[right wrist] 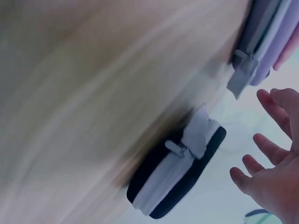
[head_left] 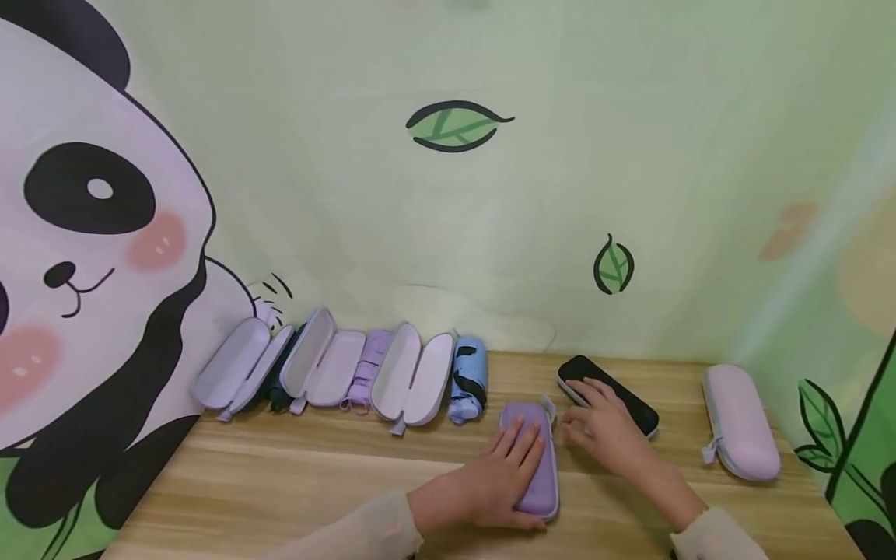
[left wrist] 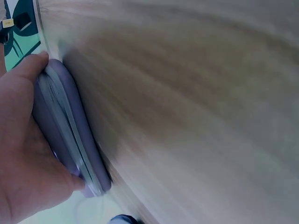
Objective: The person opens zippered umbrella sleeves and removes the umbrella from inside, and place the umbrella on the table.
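Observation:
A purple zip case (head_left: 537, 490) lies on the wooden table, its zip closed along the side that shows in the left wrist view (left wrist: 74, 133). My left hand (head_left: 500, 482) rests flat on top of it with fingers stretched and thumb by its near end. The case's grey pull tab (right wrist: 244, 77) sticks out at its far right corner. My right hand (head_left: 609, 432) hangs between this case and a black zip case (head_left: 633, 400), fingers loosely bent and holding nothing. In the right wrist view the fingers are apart from the black case (right wrist: 173, 175).
At the right stands a closed pink zip case (head_left: 745, 424). Along the back left lie open cases (head_left: 413, 381), with a rolled purple umbrella (head_left: 367, 365) between two of them and a blue folded umbrella (head_left: 467, 381) beside the last. A printed cloth (head_left: 490, 233) hangs behind the table.

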Action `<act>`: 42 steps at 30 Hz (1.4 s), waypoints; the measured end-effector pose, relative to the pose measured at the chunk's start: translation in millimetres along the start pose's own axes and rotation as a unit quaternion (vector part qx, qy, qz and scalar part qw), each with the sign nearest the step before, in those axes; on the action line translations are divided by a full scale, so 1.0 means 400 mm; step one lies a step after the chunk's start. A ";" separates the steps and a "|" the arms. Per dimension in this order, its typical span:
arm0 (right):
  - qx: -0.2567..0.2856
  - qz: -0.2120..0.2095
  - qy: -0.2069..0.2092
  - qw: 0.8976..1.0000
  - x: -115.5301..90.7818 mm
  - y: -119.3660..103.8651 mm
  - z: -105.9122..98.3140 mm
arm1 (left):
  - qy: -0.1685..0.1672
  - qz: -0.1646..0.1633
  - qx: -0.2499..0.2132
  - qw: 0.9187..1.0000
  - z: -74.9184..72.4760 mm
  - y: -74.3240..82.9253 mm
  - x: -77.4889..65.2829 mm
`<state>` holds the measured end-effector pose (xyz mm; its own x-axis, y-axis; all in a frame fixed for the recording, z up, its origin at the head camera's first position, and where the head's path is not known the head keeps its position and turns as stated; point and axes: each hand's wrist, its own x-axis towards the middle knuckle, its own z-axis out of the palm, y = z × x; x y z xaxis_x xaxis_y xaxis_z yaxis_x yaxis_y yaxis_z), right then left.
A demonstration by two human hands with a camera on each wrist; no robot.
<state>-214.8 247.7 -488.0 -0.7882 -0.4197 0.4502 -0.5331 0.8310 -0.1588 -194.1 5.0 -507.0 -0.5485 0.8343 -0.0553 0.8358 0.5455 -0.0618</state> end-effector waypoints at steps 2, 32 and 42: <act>0.001 0.010 0.002 1.000 -0.002 0.004 -0.005 | -0.007 0.016 0.004 1.000 0.000 -0.007 0.000; 0.018 0.060 -0.042 0.997 -0.005 -0.002 -0.056 | -0.005 0.153 0.044 0.987 -0.080 -0.009 0.003; 0.029 0.085 -0.054 0.994 -0.011 0.001 -0.058 | 0.062 -0.119 0.080 0.988 -0.035 0.106 0.022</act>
<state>-204.6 258.5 -469.7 -0.8952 -0.3144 0.3160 -0.4038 0.8721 -0.2763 -163.0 36.5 -496.1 -0.7134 0.6933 0.1017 0.6648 0.7155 -0.2146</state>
